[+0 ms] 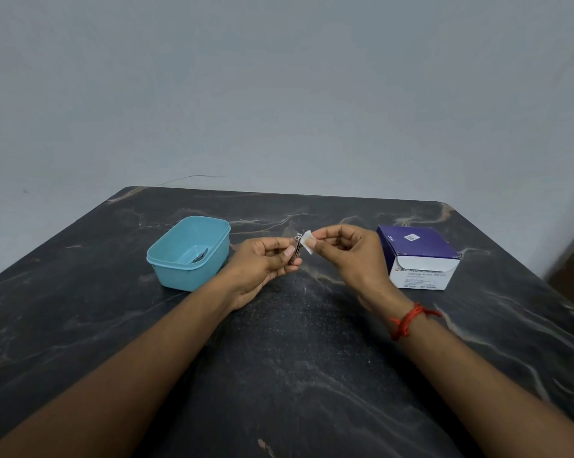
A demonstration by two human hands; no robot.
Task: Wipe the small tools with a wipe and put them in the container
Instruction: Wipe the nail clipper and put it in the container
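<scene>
My left hand (262, 262) holds a small metal nail clipper (297, 247) upright between thumb and fingers, above the middle of the dark table. My right hand (345, 249) pinches a small white wipe (308, 242) and presses it against the clipper's upper end. To the left stands a light blue plastic container (166, 259), open, with a metal tool (199, 257) lying inside on its bottom.
A purple and white box of alcohol swabs (417, 256) stands at the right with its flap open. The dark marble-patterned table (295, 358) runs to a grey wall behind. A red thread band (407, 320) circles my right wrist.
</scene>
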